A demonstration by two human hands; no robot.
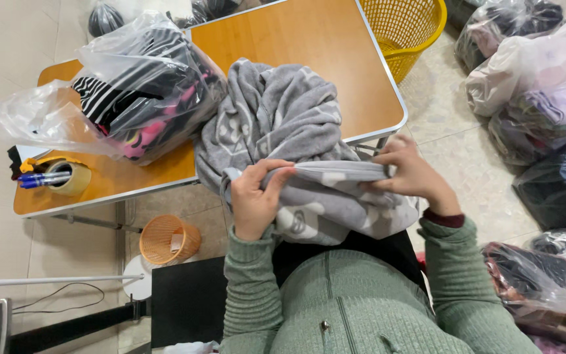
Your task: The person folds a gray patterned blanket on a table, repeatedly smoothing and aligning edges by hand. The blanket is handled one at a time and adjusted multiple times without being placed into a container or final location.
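Both hands grip a folded edge of a soft grey fleece garment with pale patterning (296, 124) at the near edge of the tabletop.

The left hand (253, 200) is clenched on the fold with its fingers curled over the fabric, and the right hand (411, 174) pinches the same fold further along, so the edge runs straight between them. The rest of the garment lies bunched on the orange wood-look tabletop (322, 39) and hangs over its near edge onto the person's lap. Just beside it to the left sits a clear plastic bag stuffed with striped black, white and pink clothing (145, 85). A roll of tan packing tape (67, 177) rests near the tabletop's left end. A yellow plastic mesh basket (407, 26) stands beyond the far right corner, and a small orange basket (168, 239) sits on the floor below.
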